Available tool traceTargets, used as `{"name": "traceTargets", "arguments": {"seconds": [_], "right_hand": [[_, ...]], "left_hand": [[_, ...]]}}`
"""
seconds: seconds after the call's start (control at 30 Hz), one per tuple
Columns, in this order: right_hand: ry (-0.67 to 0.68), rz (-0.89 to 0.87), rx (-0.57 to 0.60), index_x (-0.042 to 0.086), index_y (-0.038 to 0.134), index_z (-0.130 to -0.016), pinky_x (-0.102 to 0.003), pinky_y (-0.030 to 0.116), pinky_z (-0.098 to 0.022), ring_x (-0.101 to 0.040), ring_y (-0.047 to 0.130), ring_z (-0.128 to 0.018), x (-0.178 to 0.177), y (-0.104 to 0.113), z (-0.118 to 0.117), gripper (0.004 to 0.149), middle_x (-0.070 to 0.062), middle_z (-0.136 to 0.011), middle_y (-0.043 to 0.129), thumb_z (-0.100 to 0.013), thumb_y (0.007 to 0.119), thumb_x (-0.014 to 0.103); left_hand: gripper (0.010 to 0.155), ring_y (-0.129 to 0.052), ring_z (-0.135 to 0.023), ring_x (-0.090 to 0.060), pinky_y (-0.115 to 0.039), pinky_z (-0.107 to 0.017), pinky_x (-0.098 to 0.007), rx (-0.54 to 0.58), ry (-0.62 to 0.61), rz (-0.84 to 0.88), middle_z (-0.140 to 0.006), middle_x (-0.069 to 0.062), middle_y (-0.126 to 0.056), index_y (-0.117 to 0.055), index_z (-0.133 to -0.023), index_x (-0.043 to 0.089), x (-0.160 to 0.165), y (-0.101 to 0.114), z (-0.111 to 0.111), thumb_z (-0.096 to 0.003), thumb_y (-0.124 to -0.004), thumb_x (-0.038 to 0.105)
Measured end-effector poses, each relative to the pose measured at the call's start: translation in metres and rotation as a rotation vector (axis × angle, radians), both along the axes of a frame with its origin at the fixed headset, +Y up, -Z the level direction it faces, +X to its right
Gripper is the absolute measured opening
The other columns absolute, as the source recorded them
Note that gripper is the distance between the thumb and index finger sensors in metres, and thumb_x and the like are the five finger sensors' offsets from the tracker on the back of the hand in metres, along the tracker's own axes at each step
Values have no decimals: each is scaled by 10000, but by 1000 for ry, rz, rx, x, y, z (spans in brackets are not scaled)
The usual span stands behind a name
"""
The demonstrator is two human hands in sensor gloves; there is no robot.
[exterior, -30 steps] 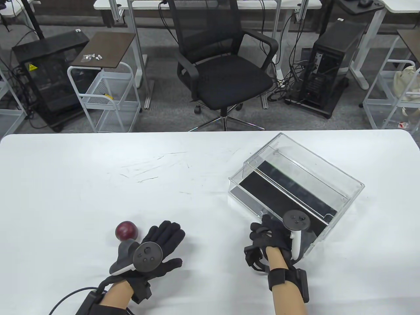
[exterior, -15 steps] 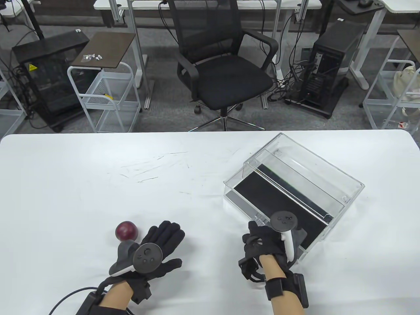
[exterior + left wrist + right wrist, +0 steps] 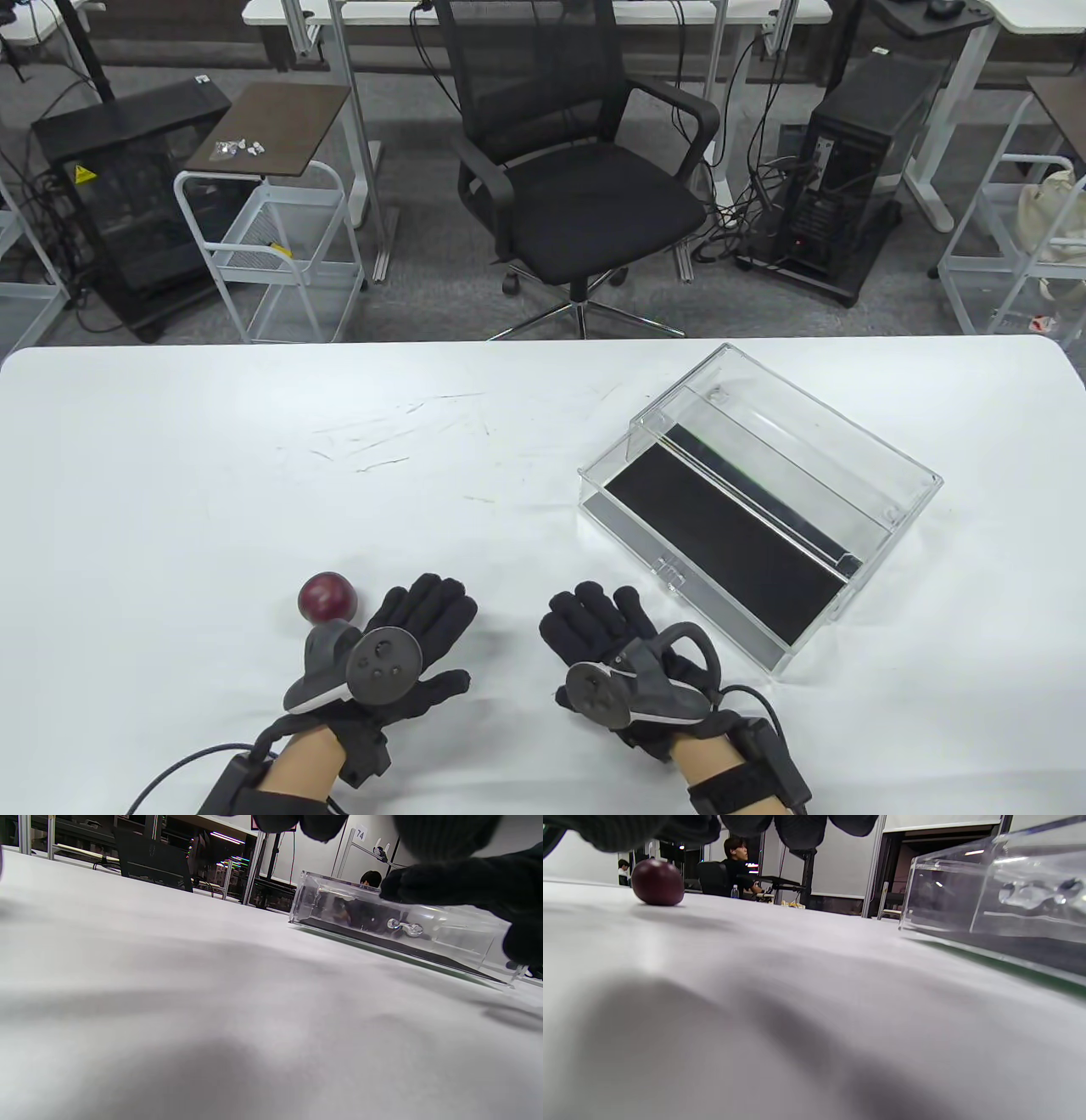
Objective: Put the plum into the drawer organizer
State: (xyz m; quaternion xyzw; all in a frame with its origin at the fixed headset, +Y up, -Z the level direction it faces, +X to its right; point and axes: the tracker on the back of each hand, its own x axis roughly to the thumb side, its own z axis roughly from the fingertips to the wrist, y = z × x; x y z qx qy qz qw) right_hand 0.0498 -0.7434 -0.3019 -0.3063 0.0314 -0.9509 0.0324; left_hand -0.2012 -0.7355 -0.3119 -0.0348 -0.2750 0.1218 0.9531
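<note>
Both hands lie flat on the table with fingers loose, the left hand (image 3: 399, 645) and the right hand (image 3: 615, 649), holding nothing. Just beside the left hand sits the plum (image 3: 327, 596), well apart from the drawer organizer (image 3: 755, 501), whose drawer is pulled out. Round plums roll, so a clumsy grab could knock it away.

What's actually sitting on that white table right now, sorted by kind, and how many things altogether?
Plum: 1
Clear drawer organizer, drawer pulled out: 1
Gloved hands resting flat on the table: 2, left hand and right hand
Total: 4
</note>
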Motion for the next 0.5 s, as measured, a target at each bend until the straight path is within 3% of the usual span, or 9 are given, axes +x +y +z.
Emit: {"name": "traceTargets", "arguments": {"seconds": [0.17, 0.27, 0.33, 0.43, 0.5], "right_hand": [[-17, -51, -7, 298, 419, -1026, -556, 431, -745, -336, 429, -1063, 1, 3, -2, 775, -25, -1147, 462, -362, 691, 592], [-30, -70, 3, 296, 419, -1026, -558, 432, -743, -338, 429, -1062, 4, 7, -3, 773, -29, -1148, 462, -364, 691, 590], [-31, -97, 1, 293, 423, -1027, -555, 436, -743, -341, 433, -1060, 7, 9, -3, 772, -31, -1147, 466, -365, 690, 590], [-40, -112, 3, 290, 430, -1026, -555, 441, -741, -345, 441, -1057, 8, 11, -4, 766, -35, -1145, 473, -368, 690, 586], [-37, -119, 0, 289, 436, -1025, -555, 447, -739, -346, 448, -1056, 8, 11, -4, 765, -35, -1143, 479, -368, 688, 588]], "left_hand": [[768, -384, -1161, -284, -333, -848, -503, 5, 25, 4, -1244, 3, -421, -496, -1104, 285, -3, 4, -2, -434, -753, 561], [769, -383, -1167, -276, -329, -853, -511, 62, 144, 45, -1246, 7, -429, -505, -1102, 288, -19, 21, -9, -432, -790, 537], [788, -379, -1169, -290, -329, -854, -521, 103, 308, 79, -1252, 1, -425, -500, -1108, 284, -42, 35, -19, -428, -822, 522], [822, -342, -1178, -306, -320, -855, -537, 9, 523, 52, -1267, 9, -362, -457, -1121, 306, -74, 39, -35, -430, -850, 516], [815, -339, -1178, -329, -368, -840, -579, -93, 583, 21, -1275, 12, -324, -450, -1121, 359, -87, 31, -43, -435, -866, 508]]}}
